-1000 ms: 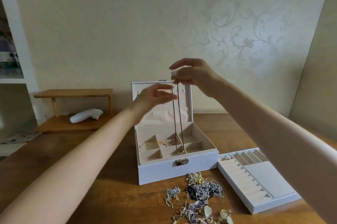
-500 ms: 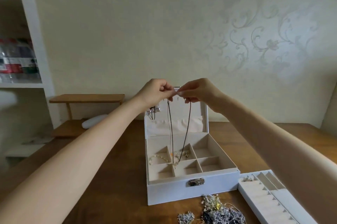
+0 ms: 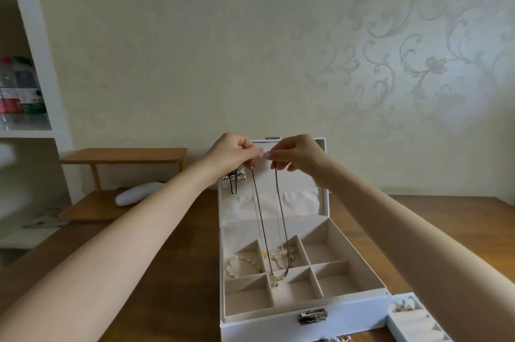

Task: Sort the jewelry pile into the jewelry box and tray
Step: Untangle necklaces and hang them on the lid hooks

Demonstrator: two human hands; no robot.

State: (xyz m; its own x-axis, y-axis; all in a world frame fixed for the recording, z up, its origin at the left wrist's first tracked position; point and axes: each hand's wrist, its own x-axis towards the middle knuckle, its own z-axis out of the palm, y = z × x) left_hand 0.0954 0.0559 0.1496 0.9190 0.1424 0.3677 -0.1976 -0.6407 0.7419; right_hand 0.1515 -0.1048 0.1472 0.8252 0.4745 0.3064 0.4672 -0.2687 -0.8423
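Both hands are raised in front of the upright lid (image 3: 306, 174) of the white jewelry box (image 3: 264, 325). The left hand (image 3: 234, 152) and the right hand (image 3: 295, 155) nearly touch at the fingertips. Each pinches one end of a thin dark necklace (image 3: 277, 277) between curled fingers. The chain hangs down in a long narrow loop, and its gold-beaded bottom dangles over the dividers in the middle of the box. The hands cover the top part of the lid's inside, so whatever the chain ends meet there is hidden.

A small silvery bow piece (image 3: 234, 177) hangs inside the lid, just below the left wrist. A pale beaded bracelet (image 3: 242, 266) lies in the left rear compartment, and a gold chain (image 3: 282, 254) lies in the one beside it (partly crossed by the hanging loop). A metal clasp (image 3: 312, 316) sits on the box's front wall.

The box stands on a wooden table (image 3: 167, 272). The white tray (image 3: 412, 322) lies just beside its right front corner, with a small ring (image 3: 404, 307) in it. A sliver of the pile (image 3: 340, 339) shows at the bottom edge. Farther left are a low wooden stand (image 3: 122, 155), a white rounded object (image 3: 139, 192) and bottles (image 3: 19, 90) on a shelf.
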